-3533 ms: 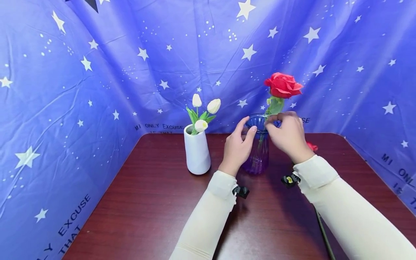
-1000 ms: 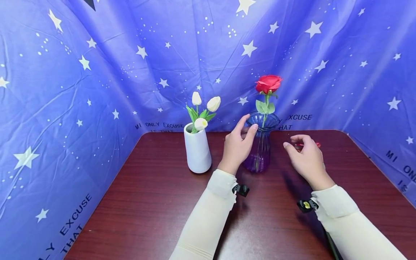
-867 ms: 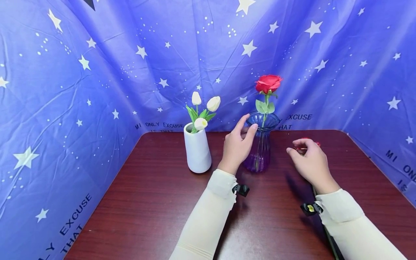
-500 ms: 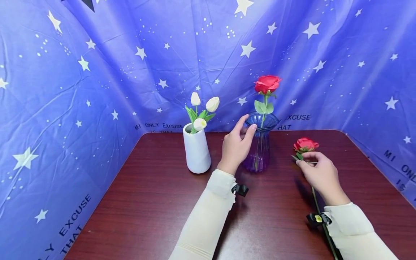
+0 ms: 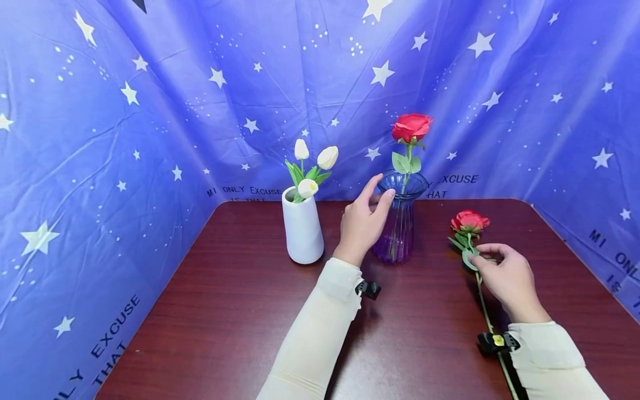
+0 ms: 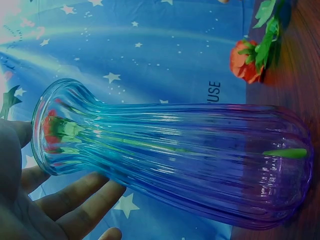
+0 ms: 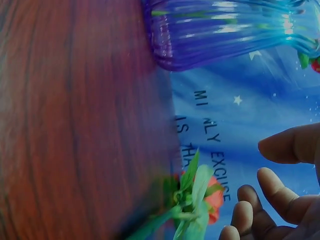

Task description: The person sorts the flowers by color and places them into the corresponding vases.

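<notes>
A red rose [image 5: 412, 128] stands in the ribbed blue-purple glass vase [image 6: 200, 165], its stem showing through the glass in the left wrist view. My left hand [image 5: 361, 225] holds the vase by the left side of its rim, thumb in front and fingers behind. A second red rose [image 5: 470, 222] lies on the table at the right, its green stem running toward the near edge. Over its leaves hovers my right hand [image 5: 507, 278]; thumb and fingertips are apart with nothing between them in the right wrist view.
Left of the glass vase stands a white vase [image 5: 304, 233] with three white tulips [image 5: 327, 158]. Both are on a dark red wooden table [image 5: 240, 316]. A blue cloth [image 5: 280, 83] with white stars hangs behind and at both sides.
My right hand let go of the upright rose, leaving it in the glass vase. It then moved right and nearer, over the lying rose's leaves. The left hand stays at the vase rim.
</notes>
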The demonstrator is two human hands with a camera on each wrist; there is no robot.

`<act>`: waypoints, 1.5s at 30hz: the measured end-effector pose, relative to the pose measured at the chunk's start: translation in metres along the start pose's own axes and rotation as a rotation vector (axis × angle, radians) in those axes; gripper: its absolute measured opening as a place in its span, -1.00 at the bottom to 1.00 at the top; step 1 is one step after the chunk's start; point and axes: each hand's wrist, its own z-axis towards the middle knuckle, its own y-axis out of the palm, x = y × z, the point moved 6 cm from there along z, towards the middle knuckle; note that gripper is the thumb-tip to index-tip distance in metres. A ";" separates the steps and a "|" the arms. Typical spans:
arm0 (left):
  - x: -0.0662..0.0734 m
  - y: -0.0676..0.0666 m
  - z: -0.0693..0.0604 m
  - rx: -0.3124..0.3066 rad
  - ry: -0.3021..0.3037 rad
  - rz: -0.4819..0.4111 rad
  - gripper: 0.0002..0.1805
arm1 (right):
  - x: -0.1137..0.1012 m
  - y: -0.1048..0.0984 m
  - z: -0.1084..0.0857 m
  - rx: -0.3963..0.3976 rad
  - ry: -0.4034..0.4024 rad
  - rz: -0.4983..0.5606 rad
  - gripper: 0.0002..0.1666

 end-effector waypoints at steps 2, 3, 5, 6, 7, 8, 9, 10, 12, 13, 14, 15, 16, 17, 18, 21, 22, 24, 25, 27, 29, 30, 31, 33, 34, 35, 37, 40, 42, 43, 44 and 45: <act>0.000 0.002 0.000 -0.003 0.001 0.002 -0.40 | 0.007 -0.002 -0.001 -0.007 0.016 0.011 -0.51; 0.000 0.002 0.000 -0.005 0.001 0.003 -0.40 | 0.010 -0.002 -0.001 -0.016 0.025 0.023 -0.51; -0.001 0.003 -0.001 -0.007 0.002 0.003 -0.41 | 0.016 -0.002 -0.001 -0.035 0.047 0.047 -0.50; -0.001 0.003 -0.001 -0.006 0.004 0.004 -0.41 | 0.019 -0.003 -0.001 -0.045 0.058 0.050 -0.50; -0.001 0.003 -0.001 -0.005 0.004 0.005 -0.41 | 0.021 -0.003 0.000 -0.053 0.064 0.040 -0.49; -0.001 0.002 -0.001 -0.002 0.006 0.005 -0.41 | 0.023 -0.004 0.001 -0.060 0.072 0.027 -0.49; -0.001 0.002 0.000 0.001 0.007 0.006 -0.41 | 0.024 -0.005 0.002 -0.068 0.079 0.011 -0.48; 0.000 0.001 0.000 0.004 0.009 0.008 -0.41 | 0.026 -0.006 0.003 -0.077 0.088 -0.011 -0.48; 0.000 0.000 0.000 0.007 0.010 0.014 -0.40 | 0.030 -0.007 0.005 -0.105 0.103 -0.062 -0.46; 0.000 0.000 0.000 0.008 0.011 0.018 -0.41 | 0.032 -0.007 0.006 -0.123 0.107 -0.079 -0.45; 0.000 -0.001 0.000 0.009 0.011 0.023 -0.40 | 0.034 -0.006 0.006 -0.141 0.111 -0.097 -0.45; 0.001 -0.001 0.000 0.009 0.011 0.027 -0.40 | 0.036 -0.006 0.006 -0.157 0.113 -0.114 -0.44; 0.001 -0.001 0.000 0.010 0.012 0.029 -0.40 | 0.038 -0.005 0.007 -0.169 0.111 -0.131 -0.44; 0.001 -0.001 0.000 0.011 0.012 0.032 -0.40 | 0.039 -0.004 0.007 -0.178 0.106 -0.144 -0.44; 0.001 -0.001 0.000 0.012 0.014 0.034 -0.40 | 0.041 -0.004 0.006 -0.187 0.104 -0.154 -0.44; 0.001 0.000 0.000 0.005 0.016 0.037 -0.40 | 0.044 -0.002 0.006 -0.203 0.092 -0.187 -0.45; 0.001 0.000 0.000 0.003 0.017 0.037 -0.40 | 0.045 -0.002 0.005 -0.209 0.089 -0.197 -0.45; 0.001 0.000 0.000 -0.002 0.018 0.036 -0.40 | 0.045 -0.001 0.005 -0.223 0.073 -0.222 -0.47; 0.001 0.000 0.000 -0.002 0.017 0.034 -0.40 | 0.045 -0.001 0.005 -0.231 0.061 -0.238 -0.47; 0.001 0.000 0.000 0.002 0.014 0.028 -0.41 | 0.043 0.000 0.005 -0.244 0.037 -0.267 -0.49; 0.001 0.000 0.000 0.002 0.009 0.026 -0.41 | 0.042 0.001 0.006 -0.258 0.020 -0.293 -0.49; 0.001 0.000 0.000 0.000 0.008 0.026 -0.41 | 0.042 0.001 0.005 -0.265 0.015 -0.305 -0.49; 0.000 0.000 -0.001 -0.002 0.006 0.025 -0.40 | 0.042 0.001 0.005 -0.273 0.016 -0.312 -0.50; 0.000 0.001 -0.001 -0.008 0.006 0.027 -0.40 | 0.042 0.001 0.005 -0.277 0.012 -0.324 -0.52; -0.001 0.001 -0.001 -0.011 0.005 0.027 -0.40 | 0.042 0.001 0.005 -0.280 0.008 -0.331 -0.53; -0.001 0.001 -0.001 -0.012 0.005 0.028 -0.40 | 0.042 0.001 0.004 -0.281 -0.002 -0.343 -0.54; -0.002 0.001 -0.001 -0.008 0.002 0.028 -0.40 | 0.041 0.003 0.003 -0.293 -0.037 -0.370 -0.54; -0.003 0.000 -0.002 -0.002 -0.001 0.030 -0.40 | 0.038 0.005 0.002 -0.324 -0.085 -0.411 -0.47; -0.003 0.000 -0.001 -0.003 -0.004 0.030 -0.40 | 0.036 0.005 0.001 -0.341 -0.102 -0.431 -0.44; -0.002 0.000 -0.001 -0.005 -0.003 0.031 -0.40 | 0.036 0.005 0.001 -0.345 -0.102 -0.439 -0.43; -0.002 0.000 -0.001 -0.008 -0.003 0.032 -0.40 | 0.036 0.004 0.001 -0.347 -0.098 -0.440 -0.43; -0.002 0.000 0.000 -0.011 -0.004 0.033 -0.41 | 0.036 0.003 0.002 -0.346 -0.096 -0.444 -0.44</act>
